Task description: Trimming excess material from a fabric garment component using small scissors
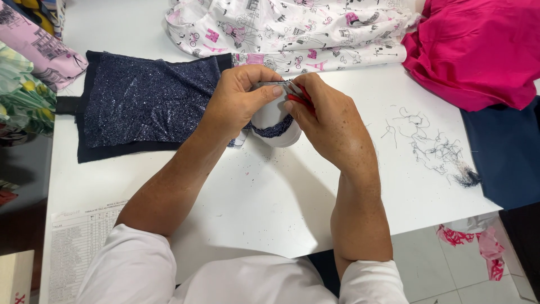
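My right hand (332, 121) is pinched shut on a small red-handled thread snip (297, 94), blades pointing left toward my left hand (239, 101). That hand clamps the white garment piece (274, 121) with its navy glitter trim, so the work lies just left of and under the blades, above the table's (270, 197) middle. Navy glitter fabric (146, 101) spreads left; loose thread clippings (433, 149) lie right; printed cloth (292, 28) crowds the far edge.

Thread scraps (433, 147) right of hands (292, 110)
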